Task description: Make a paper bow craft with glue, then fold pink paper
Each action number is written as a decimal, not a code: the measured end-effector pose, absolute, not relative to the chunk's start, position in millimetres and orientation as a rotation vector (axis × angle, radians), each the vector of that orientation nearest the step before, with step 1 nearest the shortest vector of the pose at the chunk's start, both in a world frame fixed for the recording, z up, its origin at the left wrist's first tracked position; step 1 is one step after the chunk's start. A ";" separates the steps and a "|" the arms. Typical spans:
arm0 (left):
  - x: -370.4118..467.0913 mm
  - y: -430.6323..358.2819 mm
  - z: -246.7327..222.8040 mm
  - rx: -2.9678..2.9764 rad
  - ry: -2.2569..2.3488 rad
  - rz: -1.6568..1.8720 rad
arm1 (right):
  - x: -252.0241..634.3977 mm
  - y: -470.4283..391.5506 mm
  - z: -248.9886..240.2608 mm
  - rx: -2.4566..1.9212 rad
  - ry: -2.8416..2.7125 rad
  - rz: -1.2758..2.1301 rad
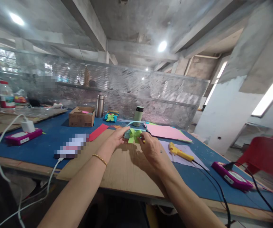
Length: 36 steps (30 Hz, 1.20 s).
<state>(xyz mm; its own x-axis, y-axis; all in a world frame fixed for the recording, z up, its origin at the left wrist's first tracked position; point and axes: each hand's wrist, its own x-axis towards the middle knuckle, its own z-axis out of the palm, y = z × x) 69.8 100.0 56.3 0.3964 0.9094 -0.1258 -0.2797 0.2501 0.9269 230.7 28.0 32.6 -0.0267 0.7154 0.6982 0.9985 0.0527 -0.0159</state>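
Matt brown cardboard sheet point(120, 169), laid on a desk point(198, 184) surfaced in dull, smooth blue and edged in raw-looking wood. Over the cardboard sheet, matt paper is seen in a lime-green bow point(134, 135) and, seemingly, in the pale-blue basket point(127, 134) behind it. To the sheet's right, a yellow glue gun point(180, 153) of smooth plastic is set on thin lilac paper point(199, 161); farther right, a power strip point(232, 178) is cased in glossy purple plastic. Beyond the cardboard sheet, a shiny metal flask point(100, 107) and a dull cardboard box point(81, 118) are backed by a perforated metal screen point(119, 84).
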 end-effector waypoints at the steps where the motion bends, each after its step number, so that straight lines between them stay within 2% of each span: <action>1: 70.1 100.4 56.2 0.988 0.789 0.937 | 230.8 28.0 32.7 -1.716 -1.800 -0.686; 36: 66.8 100.2 54.9 1.036 0.818 0.915 | 233.5 32.8 28.2 -1.714 -1.779 -0.717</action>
